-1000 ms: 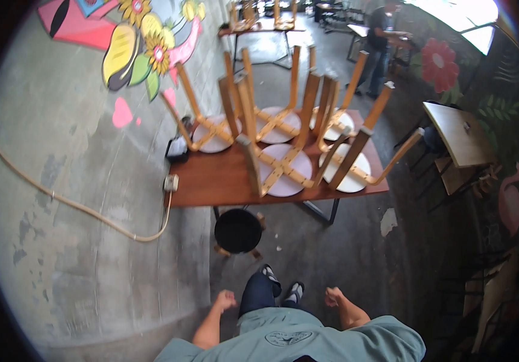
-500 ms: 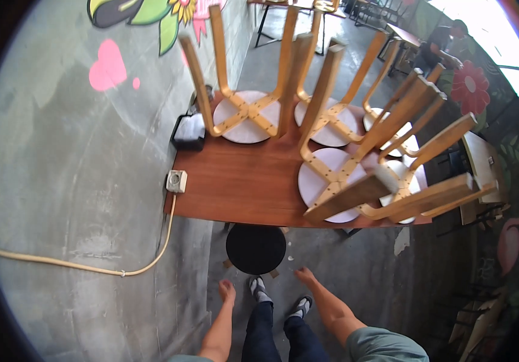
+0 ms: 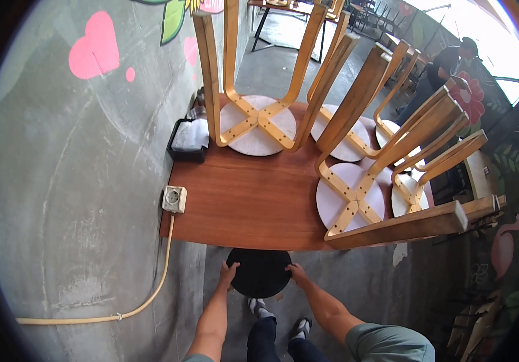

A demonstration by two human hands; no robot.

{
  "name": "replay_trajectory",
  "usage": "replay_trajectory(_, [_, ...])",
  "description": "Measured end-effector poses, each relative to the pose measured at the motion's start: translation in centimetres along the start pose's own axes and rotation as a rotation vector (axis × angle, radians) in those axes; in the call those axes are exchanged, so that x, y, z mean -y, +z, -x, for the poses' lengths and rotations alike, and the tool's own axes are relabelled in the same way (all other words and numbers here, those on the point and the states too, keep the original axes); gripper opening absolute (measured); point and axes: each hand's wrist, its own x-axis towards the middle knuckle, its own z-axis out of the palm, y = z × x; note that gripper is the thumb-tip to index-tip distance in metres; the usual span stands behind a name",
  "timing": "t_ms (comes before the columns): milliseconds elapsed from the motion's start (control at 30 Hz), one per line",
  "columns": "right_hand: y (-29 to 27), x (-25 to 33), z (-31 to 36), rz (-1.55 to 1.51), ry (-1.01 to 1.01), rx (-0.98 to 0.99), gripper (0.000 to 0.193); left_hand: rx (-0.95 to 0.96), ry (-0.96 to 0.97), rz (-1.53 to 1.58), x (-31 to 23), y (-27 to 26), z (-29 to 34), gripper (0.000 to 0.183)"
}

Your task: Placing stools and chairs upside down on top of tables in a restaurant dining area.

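A stool with a round black seat (image 3: pixel 260 274) is in front of me, at the near edge of the reddish-brown table (image 3: pixel 247 202). On the left rim of the seat, my left hand (image 3: pixel 229 273) is closed with its thumb on top. My right hand (image 3: pixel 296 274) grips the opposite rim the same way. Most of the stool's legs are hidden under the seat. Several upturned wooden stools rest seat-down on the table, among them one at the far left (image 3: pixel 258 125) and one at the near right (image 3: pixel 351 196), with their bent legs pointing up.
A black holder with white contents (image 3: pixel 189 140) stands on the table by the left wall. A power socket (image 3: pixel 174 199) with a pale cable (image 3: pixel 150 301) sits at the table's left edge. Farther back at the right, a person (image 3: pixel 440 75) bends near other furniture.
Both hands have come forward from beside my legs and taken hold of the stool's seat rim. The seat looks slightly larger and nearer. The person at the back has shifted.
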Motion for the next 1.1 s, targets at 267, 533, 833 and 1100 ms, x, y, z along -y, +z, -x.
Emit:
replay_trajectory(267, [-7.5,-2.8,8.8,-0.007,-0.068,-0.186,0.030,0.224,-0.024,0.177,-2.7,-0.4,12.8,0.050])
replay_trajectory(533, [-21.8,-6.3,25.4,-0.477,-0.039,-0.550,0.035,0.419,0.097,0.328,-7.0,6.3,34.8,0.034])
replay_trajectory(833, [-36.0,-3.6,49.5,-0.403,-0.140,-1.100,0.044,0.886,0.151,0.488,-9.9,13.2,53.3,0.040])
replay_trajectory(1100, [-44.3,-7.2,60.6,-0.357,-0.701,-1.101,0.040,1.632,-0.340,0.418,-10.6,14.2,62.0,0.098])
